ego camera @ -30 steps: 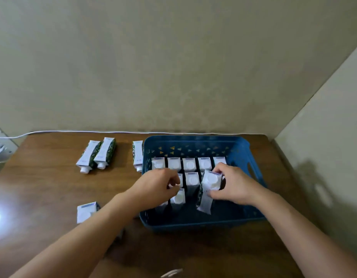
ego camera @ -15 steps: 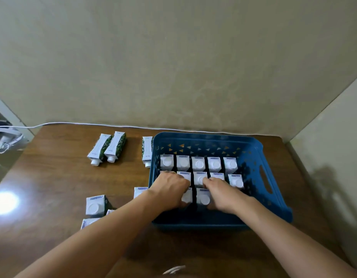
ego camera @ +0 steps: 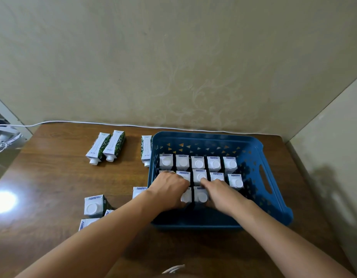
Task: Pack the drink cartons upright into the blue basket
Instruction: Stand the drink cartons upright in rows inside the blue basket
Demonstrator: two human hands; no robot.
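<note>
Beige patterned wall behind a brown wooden table [ego camera: 53, 177], w/ a white cable [ego camera: 93, 123] along the back edge. Blue basket [ego camera: 273, 197] sits at the table's right part, and cartons stand upright in it in tight rows: back row [ego camera: 198, 163] of five, caps up, second row touching it, third row started at the near left. Packing side by side prob. keeps each one propped by its neighbours so none tips.

Both hands are inside the basket. Left hand [ego camera: 169, 189] curls over the cartons at the left of rows two and three; exactly what it grips is hidden under the knuckles. Right hand [ego camera: 219, 192] rests beside the newest third-row carton [ego camera: 201, 195], fingers bent against it, seemingly pressing it snug to its neighbour; whether it clasps or just pushes, can't tell.

Still outside: two lying cartons [ego camera: 106, 147] near the back left, one lying carton [ego camera: 146, 149] just beside the basket wall, upright ones [ego camera: 94, 205] at the near left. Judging by those, task is approx. halfway+.
</note>
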